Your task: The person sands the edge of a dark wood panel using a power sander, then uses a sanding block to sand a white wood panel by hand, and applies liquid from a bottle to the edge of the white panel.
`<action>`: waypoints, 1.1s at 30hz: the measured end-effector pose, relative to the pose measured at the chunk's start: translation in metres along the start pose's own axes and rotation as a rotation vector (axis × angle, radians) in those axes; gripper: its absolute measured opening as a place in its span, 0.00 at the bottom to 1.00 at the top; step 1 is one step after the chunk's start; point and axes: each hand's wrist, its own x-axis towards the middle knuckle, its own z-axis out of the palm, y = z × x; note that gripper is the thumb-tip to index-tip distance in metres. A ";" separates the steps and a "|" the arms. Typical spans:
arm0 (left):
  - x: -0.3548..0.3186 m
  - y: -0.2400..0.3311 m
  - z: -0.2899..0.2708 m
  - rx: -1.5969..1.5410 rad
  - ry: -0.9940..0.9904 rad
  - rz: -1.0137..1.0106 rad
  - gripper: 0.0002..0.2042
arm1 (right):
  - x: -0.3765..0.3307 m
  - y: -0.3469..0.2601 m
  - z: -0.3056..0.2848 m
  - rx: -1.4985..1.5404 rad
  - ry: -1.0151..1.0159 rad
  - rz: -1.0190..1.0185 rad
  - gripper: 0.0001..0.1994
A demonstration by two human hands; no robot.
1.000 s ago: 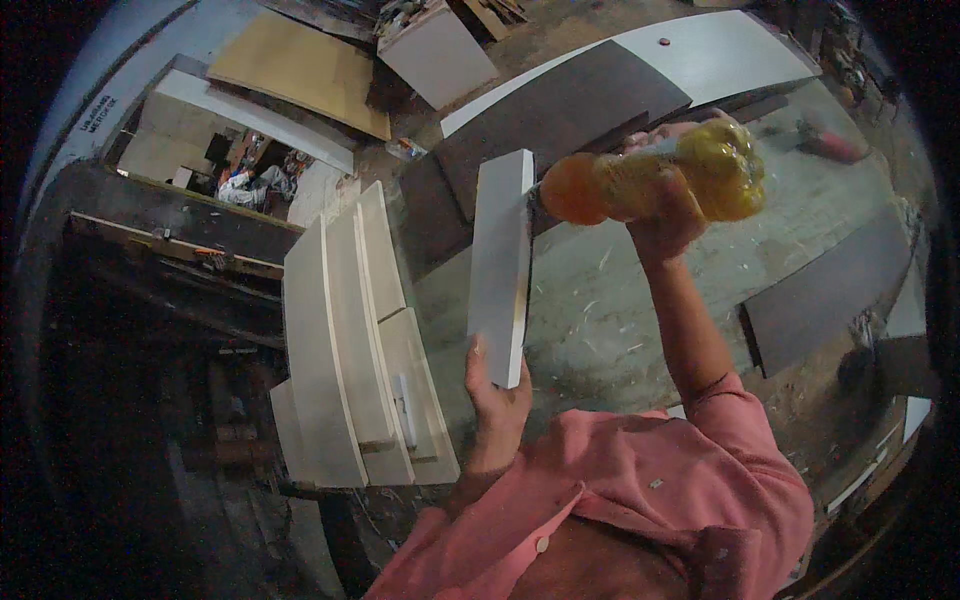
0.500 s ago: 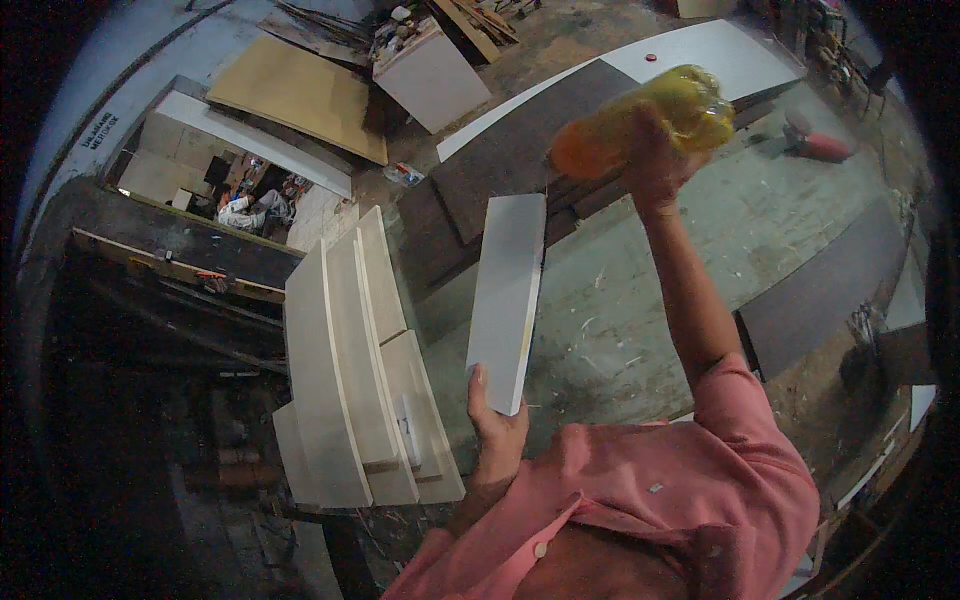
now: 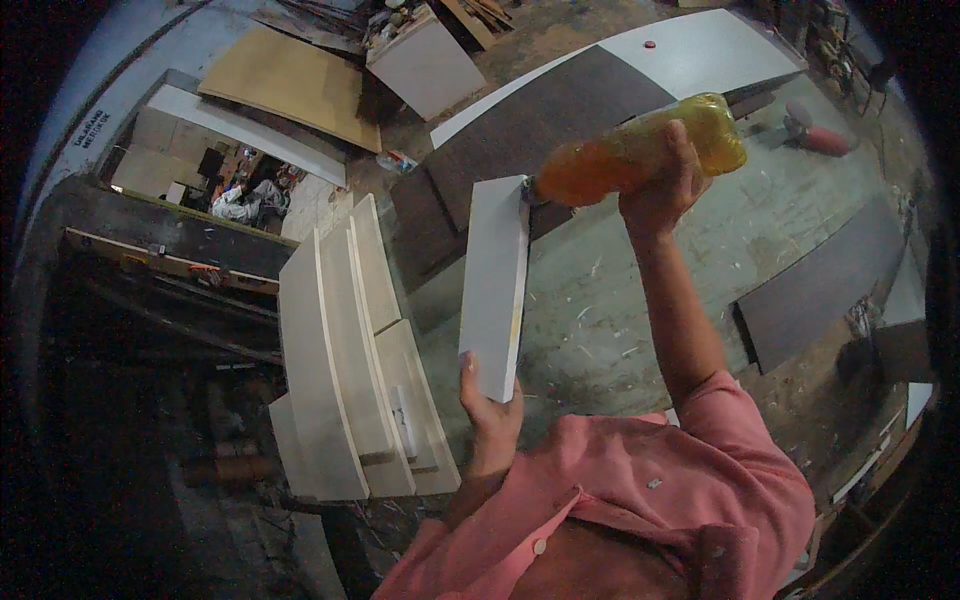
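Observation:
My left hand (image 3: 490, 408) grips the lower end of a long narrow white board (image 3: 492, 285) and holds it tilted up, its far end pointing away from me. My right hand (image 3: 662, 190) is wrapped round a clear plastic bottle (image 3: 640, 148) with orange-yellow liquid in it. The bottle lies nearly on its side, its mouth end pointing left. That mouth is right at the top right corner of the board; whether they touch, I cannot tell. A yellowish streak shows on the board's right edge.
Pale panels (image 3: 325, 370) stand stacked at the left. Dark brown boards (image 3: 520, 120) and a white panel (image 3: 710, 50) lie at the far side of the greenish worktable (image 3: 600, 330). A red tool (image 3: 822, 138) and another dark panel (image 3: 825, 285) are at the right.
The bottle has come down and to the left, so its mouth is now at the board's far corner. The board has shifted slightly left in my left hand.

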 end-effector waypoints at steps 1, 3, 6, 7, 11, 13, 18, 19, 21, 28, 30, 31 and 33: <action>0.002 -0.001 -0.001 -0.016 0.002 0.017 0.18 | -0.006 -0.001 0.005 0.017 0.003 0.007 0.18; 0.004 -0.003 0.001 -0.018 0.003 0.040 0.18 | -0.016 -0.003 0.005 0.014 -0.013 0.037 0.19; 0.007 -0.009 -0.001 -0.009 -0.022 0.037 0.18 | -0.037 -0.006 -0.011 -0.036 -0.048 0.146 0.22; 0.014 -0.010 -0.007 -0.025 -0.049 0.031 0.18 | -0.049 -0.006 -0.016 -0.040 -0.042 0.206 0.25; 0.016 -0.007 -0.010 -0.055 -0.057 0.063 0.19 | -0.087 -0.036 -0.022 -0.003 -0.167 0.433 0.34; 0.011 -0.004 0.001 -0.030 -0.053 0.090 0.19 | -0.101 -0.054 -0.021 0.009 -0.263 0.463 0.39; 0.008 -0.005 0.007 -0.081 -0.065 0.101 0.19 | -0.103 -0.046 -0.029 -0.021 -0.219 0.410 0.35; 0.009 -0.004 0.004 -0.078 -0.083 0.093 0.19 | -0.095 -0.036 -0.030 -0.085 -0.185 0.364 0.33; 0.011 -0.006 -0.002 -0.075 -0.102 0.077 0.19 | -0.075 -0.018 -0.022 -0.165 -0.095 0.246 0.30; 0.009 -0.008 0.001 -0.067 -0.063 0.077 0.19 | -0.028 0.011 0.031 -0.398 -0.069 -0.116 0.24; 0.008 -0.009 0.003 -0.072 -0.083 0.078 0.18 | -0.020 0.016 0.040 -0.265 -0.034 -0.054 0.24; 0.007 -0.009 0.005 -0.074 -0.092 0.080 0.18 | -0.016 0.018 0.041 -0.289 -0.057 -0.068 0.25; 0.007 -0.009 0.005 -0.072 -0.104 0.090 0.17 | -0.014 0.019 0.037 -0.299 -0.089 -0.049 0.26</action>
